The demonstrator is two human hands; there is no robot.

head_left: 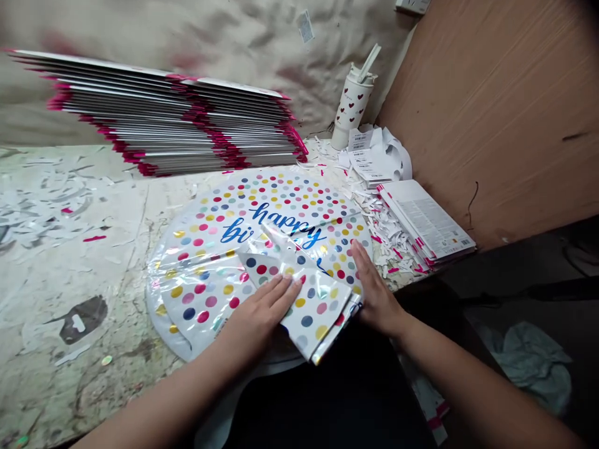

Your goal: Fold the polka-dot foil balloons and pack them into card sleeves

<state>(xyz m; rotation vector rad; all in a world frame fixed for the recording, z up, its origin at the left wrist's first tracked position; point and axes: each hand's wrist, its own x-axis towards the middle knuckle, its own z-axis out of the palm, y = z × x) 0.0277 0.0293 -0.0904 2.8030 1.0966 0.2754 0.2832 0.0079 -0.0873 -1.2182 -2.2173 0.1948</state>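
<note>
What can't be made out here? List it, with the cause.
All in the head view:
Round dotted foil: part of its blue lettering is covered by the folded foil.
Left hand: palm hidden by its own back.
Top card: fine print too small.
Paper labels: print too small.
White box: cut by the top edge.

The left hand lies on a folded dotted foil sheet; the right hand is at its right edge; beneath, flat dotted round foils cover the counter; pink-edged cards are stacked far left; a heart-patterned tumbler stands far right, beside paper labels.
</note>
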